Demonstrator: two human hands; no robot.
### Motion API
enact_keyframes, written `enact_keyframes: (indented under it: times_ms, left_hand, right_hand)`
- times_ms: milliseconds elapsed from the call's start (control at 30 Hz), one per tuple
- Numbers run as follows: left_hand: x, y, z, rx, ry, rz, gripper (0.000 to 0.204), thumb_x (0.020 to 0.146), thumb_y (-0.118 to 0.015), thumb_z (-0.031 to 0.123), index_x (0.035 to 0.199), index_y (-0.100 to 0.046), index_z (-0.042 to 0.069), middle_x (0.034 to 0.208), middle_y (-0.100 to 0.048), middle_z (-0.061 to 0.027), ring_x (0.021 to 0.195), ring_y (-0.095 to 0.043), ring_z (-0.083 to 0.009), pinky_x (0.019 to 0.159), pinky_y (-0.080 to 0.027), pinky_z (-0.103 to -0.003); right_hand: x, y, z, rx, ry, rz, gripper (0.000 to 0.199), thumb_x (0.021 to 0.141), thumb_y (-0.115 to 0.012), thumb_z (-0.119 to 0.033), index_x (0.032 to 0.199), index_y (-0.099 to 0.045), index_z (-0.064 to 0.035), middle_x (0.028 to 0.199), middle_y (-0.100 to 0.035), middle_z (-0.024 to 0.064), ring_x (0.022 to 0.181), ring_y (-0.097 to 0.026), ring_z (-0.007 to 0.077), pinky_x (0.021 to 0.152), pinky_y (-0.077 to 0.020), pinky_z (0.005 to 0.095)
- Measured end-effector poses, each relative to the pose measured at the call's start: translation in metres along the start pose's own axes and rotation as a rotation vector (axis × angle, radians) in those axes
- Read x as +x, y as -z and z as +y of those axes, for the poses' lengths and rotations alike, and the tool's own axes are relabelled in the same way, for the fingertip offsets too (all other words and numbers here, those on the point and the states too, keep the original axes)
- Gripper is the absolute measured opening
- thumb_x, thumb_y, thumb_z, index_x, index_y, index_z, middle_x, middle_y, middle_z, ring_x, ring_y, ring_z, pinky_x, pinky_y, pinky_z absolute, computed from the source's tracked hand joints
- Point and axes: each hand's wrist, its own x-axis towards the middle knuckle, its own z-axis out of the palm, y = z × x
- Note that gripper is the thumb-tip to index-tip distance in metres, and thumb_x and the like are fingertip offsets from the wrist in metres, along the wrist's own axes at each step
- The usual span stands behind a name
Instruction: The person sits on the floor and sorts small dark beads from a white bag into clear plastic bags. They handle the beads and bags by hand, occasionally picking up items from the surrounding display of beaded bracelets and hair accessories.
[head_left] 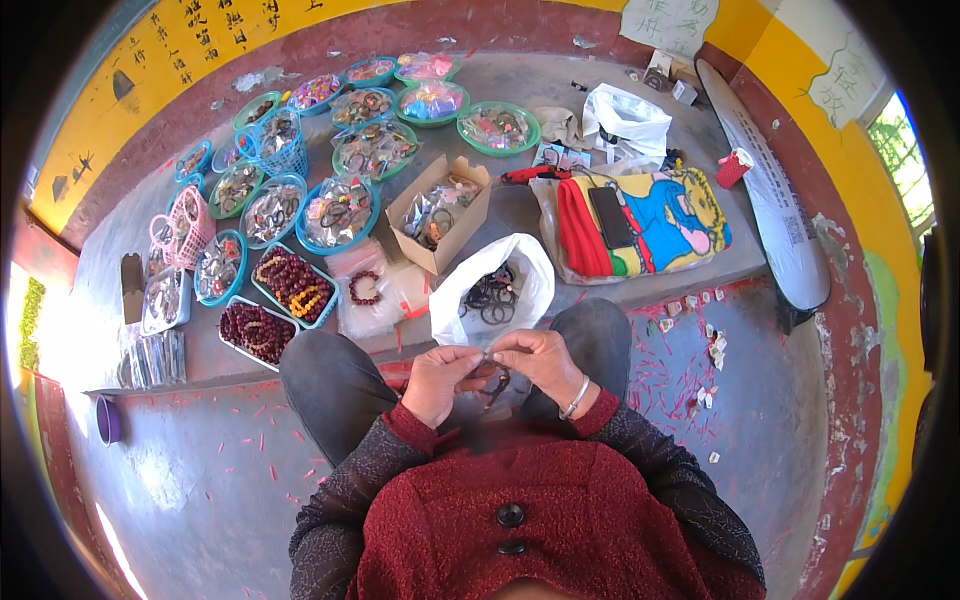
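One open white plastic bag (448, 305) holds a tangle of dark ring-shaped bands (492, 297), too many to count. Just to its left lies one dark red bead bracelet (365, 288) on clear flat packets (352, 322), and beyond that sit two rectangular trays of dark red bead strings, a farther tray (325, 322) and a nearer tray (286, 362). One brown cardboard box (470, 238) full of small packets stands behind the bag, slightly left. Farther left and behind are more than a dozen blue and green round plastic baskets, plus one pink lattice basket (200, 222). To the bag's right, one folded towel in red, yellow and blue (665, 225) bears one dark phone (611, 217).

At the near edge of the bag, the left hand (437, 382) and the right hand (540, 368) meet, each with thumb and forefinger closed in a pinch. Between their tips is a tiny pale item (488, 354), too small to identify. The right wrist wears one silver-coloured bangle (576, 398).

The bag sits at the near side of a grey raised platform (555, 78). Right of the bag and below, red scraps (662, 388) litter the grey floor (180, 480); far left stands one purple pail (108, 420). Beyond the bag, the wall is yellow (95, 130) above a dark red band.
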Motion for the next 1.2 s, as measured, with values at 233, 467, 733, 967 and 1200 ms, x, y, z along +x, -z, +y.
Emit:
enact_keyframes:
  times_ms: [233, 467, 733, 967, 1200]
  left_hand:
    - [0.001, 0.002, 0.004, -0.007, 0.019, -0.019, 0.018, 0.088, -0.048, 0.001, 0.101, -0.057, -0.007, 0.091, -0.063, -0.0147, 0.08, -0.064, -0.0213, 0.066, -0.056, -0.026]
    - [0.001, 0.006, 0.008, -0.134, 0.067, -0.109, 0.022, 0.087, -0.046, -0.001, 0.107, -0.054, -0.009, 0.1, -0.06, -0.0171, 0.09, -0.062, -0.0228, 0.079, -0.053, -0.029]
    - [0.004, 0.014, 0.005, -0.262, 0.036, -0.31, 0.03, 0.087, -0.052, 0.006, 0.114, -0.048, -0.008, 0.111, -0.055, -0.0169, 0.099, -0.058, -0.0227, 0.088, -0.047, -0.029]
    - [0.006, 0.007, 0.001, -0.12, 0.065, -0.075, 0.019, 0.087, -0.051, 0.002, 0.101, -0.055, -0.009, 0.099, -0.061, -0.016, 0.089, -0.062, -0.0227, 0.077, -0.052, -0.027]
    - [0.004, 0.004, 0.002, -0.076, -0.01, 0.066, 0.015, 0.087, -0.052, 0.003, 0.094, -0.059, -0.008, 0.092, -0.063, -0.0149, 0.081, -0.064, -0.0197, 0.07, -0.053, -0.024]
  right_hand:
    - [0.0, 0.0, 0.006, 0.073, 0.086, 0.006, 0.019, 0.081, -0.058, 0.001, 0.097, -0.066, -0.002, 0.081, -0.061, 0.003, 0.074, -0.057, 0.0077, 0.066, -0.0454, 0.0203]
    - [0.003, 0.008, 0.01, 0.046, 0.156, -0.073, 0.022, 0.077, -0.054, 0.008, 0.091, -0.067, -0.0014, 0.079, -0.059, 0.0035, 0.072, -0.056, 0.0099, 0.066, -0.0452, 0.0211]
    - [0.005, 0.009, 0.011, -0.169, 0.255, -0.035, 0.023, 0.074, -0.054, 0.012, 0.088, -0.067, -0.0014, 0.08, -0.061, 0.006, 0.076, -0.06, 0.0139, 0.068, -0.0465, 0.0231]
    - [0.006, 0.005, 0.008, -0.328, 0.427, -0.004, 0.022, 0.074, -0.055, 0.008, 0.087, -0.068, -0.005, 0.08, -0.062, 0.007, 0.072, -0.06, 0.0145, 0.064, -0.0475, 0.024]
    - [0.008, 0.012, 0.002, 0.007, 0.166, 0.027, 0.021, 0.083, -0.056, -0.005, 0.104, -0.06, -0.0019, 0.089, -0.062, 0.004, 0.078, -0.054, 0.0066, 0.066, -0.0442, 0.0208]
